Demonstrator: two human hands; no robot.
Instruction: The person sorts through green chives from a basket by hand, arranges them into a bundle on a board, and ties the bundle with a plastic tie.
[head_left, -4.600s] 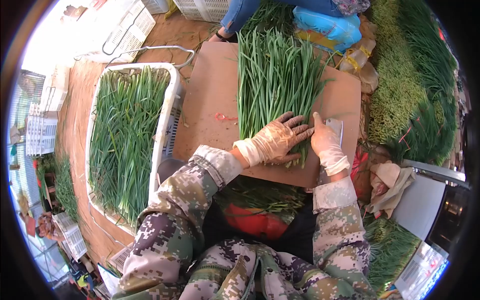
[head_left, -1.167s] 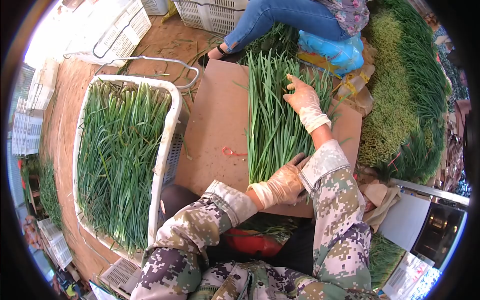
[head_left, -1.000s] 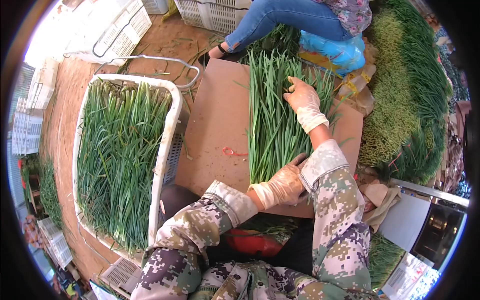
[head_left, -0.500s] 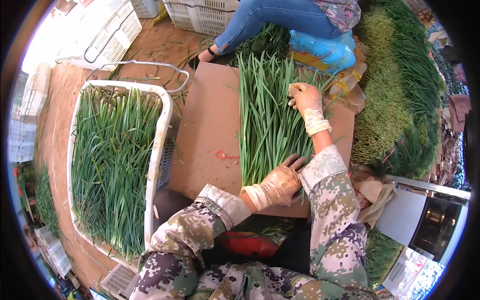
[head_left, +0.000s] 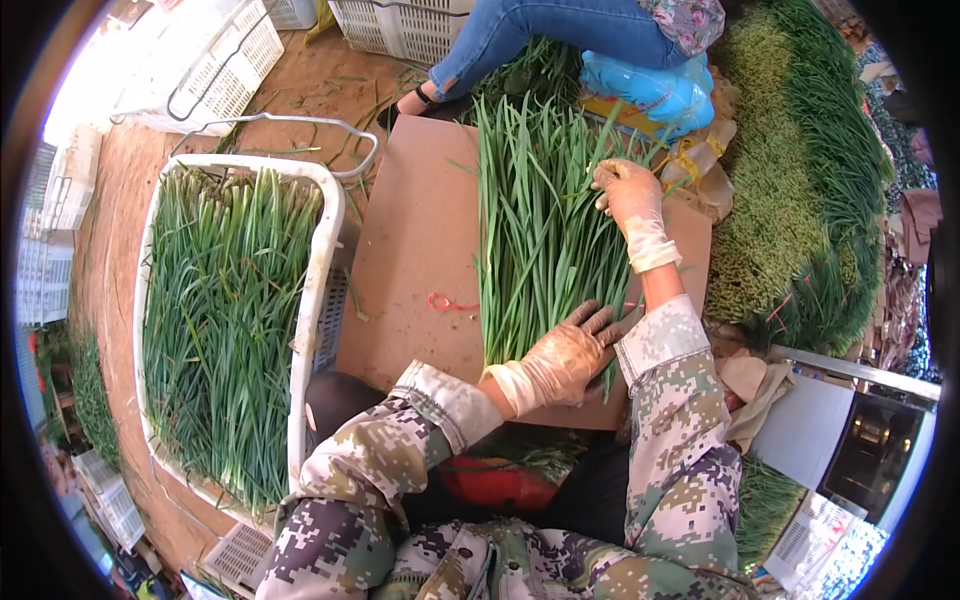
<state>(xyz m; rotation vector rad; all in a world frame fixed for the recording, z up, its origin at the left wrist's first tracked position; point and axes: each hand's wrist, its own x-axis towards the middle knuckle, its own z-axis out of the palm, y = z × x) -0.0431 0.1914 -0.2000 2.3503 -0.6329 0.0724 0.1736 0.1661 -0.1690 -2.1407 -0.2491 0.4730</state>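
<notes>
A wide layer of long green stalks (head_left: 535, 230) lies lengthwise on a brown board (head_left: 410, 240) in front of me. My left hand (head_left: 562, 360), in a dirty pale glove, rests with spread fingers on the near end of the stalks. Over the right edge of their far half is my right hand (head_left: 628, 195), also gloved, its fingers curled in a pinch; what they hold, if anything, is too small to make out. A thin red tie (head_left: 448, 302) lies on the board left of the stalks.
A white crate (head_left: 328, 235) packed with green stalks stands at the left, its wire handle folded outward. Beyond the board sits a person in jeans (head_left: 560, 25) by a blue bag (head_left: 655, 90). Heaped greens (head_left: 770, 190) lie at the right, a metal-edged box (head_left: 810, 420) nearer me.
Since the earliest frame, the phone-like object near my right hand has gone out of sight, and that hand has moved up over the stalks. Lately it shifted slightly right; my left hand stays at the near end.
</notes>
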